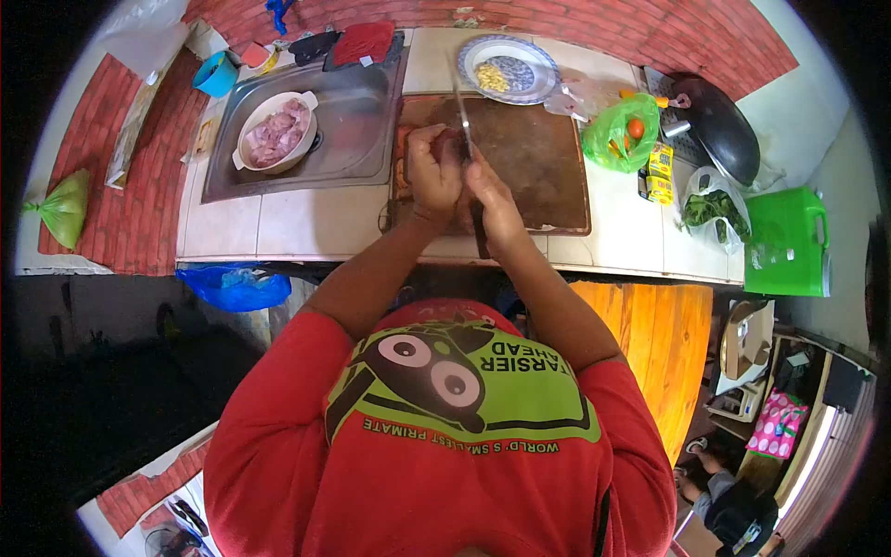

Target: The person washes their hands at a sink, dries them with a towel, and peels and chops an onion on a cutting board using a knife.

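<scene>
We grip knife (480, 234) in right hand (498, 206). Left hand (433, 178) pinches dark red thing (451, 147), just beside blade (464, 113).

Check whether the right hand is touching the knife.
Touching. The head view shows the right hand wrapped around the knife, handle below it, blade above.

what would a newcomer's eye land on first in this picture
Probably the red T-shirt with its big-eyed tarsier print, filling the lower middle. Next, the knife in the right hand, over the brown cutting board. Then the raw meat in a pale bowl inside the sink, upper left.
</scene>
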`<state>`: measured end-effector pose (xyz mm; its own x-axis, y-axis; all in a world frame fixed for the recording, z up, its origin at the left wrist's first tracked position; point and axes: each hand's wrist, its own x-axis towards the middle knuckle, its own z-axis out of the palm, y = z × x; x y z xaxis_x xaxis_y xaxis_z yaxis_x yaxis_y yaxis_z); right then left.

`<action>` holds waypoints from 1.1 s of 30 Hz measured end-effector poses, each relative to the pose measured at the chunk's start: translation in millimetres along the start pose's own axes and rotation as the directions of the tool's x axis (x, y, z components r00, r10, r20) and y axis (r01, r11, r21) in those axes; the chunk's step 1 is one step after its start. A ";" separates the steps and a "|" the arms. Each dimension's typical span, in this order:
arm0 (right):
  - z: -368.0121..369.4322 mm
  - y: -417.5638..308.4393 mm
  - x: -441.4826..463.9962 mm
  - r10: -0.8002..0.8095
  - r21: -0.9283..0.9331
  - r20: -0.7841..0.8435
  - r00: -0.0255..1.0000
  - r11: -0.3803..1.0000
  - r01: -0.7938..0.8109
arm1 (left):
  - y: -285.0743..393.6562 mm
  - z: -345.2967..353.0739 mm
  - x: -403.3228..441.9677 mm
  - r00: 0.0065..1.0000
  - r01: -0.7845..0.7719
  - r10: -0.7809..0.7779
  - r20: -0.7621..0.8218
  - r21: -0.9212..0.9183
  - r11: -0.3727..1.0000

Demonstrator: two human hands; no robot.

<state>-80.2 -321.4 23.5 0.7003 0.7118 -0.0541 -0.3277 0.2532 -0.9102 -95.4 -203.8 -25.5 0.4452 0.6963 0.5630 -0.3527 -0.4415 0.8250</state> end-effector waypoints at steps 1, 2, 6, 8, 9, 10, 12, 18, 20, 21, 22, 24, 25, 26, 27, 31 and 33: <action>-3.6 -6.5 -0.1 0.141 0.049 0.036 0.989 0.989 -0.143 | 3.7 -2.1 3.3 0.993 -0.116 0.115 0.016 0.084 0.990; -4.1 -12.0 0.2 0.278 0.092 0.077 0.958 0.954 -0.284 | 7.5 -4.2 5.6 0.973 -0.230 0.226 0.042 0.165 0.959; 11.5 -20.5 8.9 0.319 0.138 -0.071 0.945 0.942 -0.307 | -1.6 -9.1 6.2 0.970 -0.233 0.217 0.109 0.171 0.957; 10.4 -19.8 9.6 0.299 0.122 -0.037 0.953 0.948 -0.293 | -8.9 -9.6 7.3 0.978 -0.205 0.194 0.082 0.157 0.966; 10.4 -20.2 10.8 0.280 0.107 -0.001 0.960 0.955 -0.278 | -6.8 -10.3 8.3 0.977 -0.207 0.197 0.079 0.159 0.965; 10.9 -20.2 11.6 0.282 0.106 0.002 0.960 0.954 -0.280 | -4.5 -11.8 6.9 0.979 -0.197 0.187 0.079 0.154 0.968; 9.7 -19.7 10.0 0.325 0.081 -0.052 0.944 0.944 -0.320 | -4.4 -13.7 2.6 0.982 -0.180 0.169 0.078 0.149 0.972; -14.5 -26.2 8.9 0.367 0.170 0.033 0.929 0.914 -0.367 | -4.3 -23.5 9.2 0.980 -0.166 0.153 0.128 0.097 0.981; -26.9 -29.3 8.5 0.413 0.157 0.067 0.908 0.894 -0.419 | -3.6 -30.7 11.1 0.961 0.083 -0.097 0.258 0.064 0.994; -29.0 -30.5 7.3 0.458 0.142 0.097 0.884 0.872 -0.468 | -9.0 -31.4 11.2 0.961 0.087 -0.101 0.257 0.065 0.994; -28.8 -32.3 6.9 0.473 0.134 0.090 0.877 0.866 -0.481 | -16.3 -30.1 14.2 0.893 0.398 -0.341 0.292 -0.164 0.902; -28.5 -37.6 7.0 0.491 0.144 0.114 0.864 0.852 -0.503 | -22.6 -30.1 14.6 0.757 0.650 -0.531 0.380 -0.360 0.669; -29.1 -38.9 7.2 0.508 0.152 0.140 0.850 0.837 -0.526 | -23.3 -30.6 13.9 0.659 0.750 -0.616 0.431 -0.431 0.502; -30.1 -38.1 7.8 0.508 0.152 0.142 0.849 0.837 -0.526 | -24.1 -31.6 13.6 0.550 0.817 -0.676 0.490 -0.484 0.314; -31.9 -35.5 8.3 0.518 0.096 0.104 0.849 0.844 -0.527 | -25.3 -32.6 11.8 0.551 0.817 -0.676 0.490 -0.483 0.316; -35.2 -15.9 5.8 0.436 -0.074 0.033 0.900 0.899 -0.432 | -19.2 -34.5 -0.7 0.585 0.810 -0.627 0.514 -0.338 0.479; -31.1 -11.1 5.3 0.415 -0.067 -0.018 0.910 0.907 -0.415 | -17.8 -33.0 -5.5 0.616 0.773 -0.581 0.532 -0.268 0.575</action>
<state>-53.1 -340.7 20.6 0.5127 0.7409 -0.4339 -0.5455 -0.1092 -0.8310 -118.8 -181.1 -44.8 0.9171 0.3843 -0.1062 -0.0788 0.4358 0.8966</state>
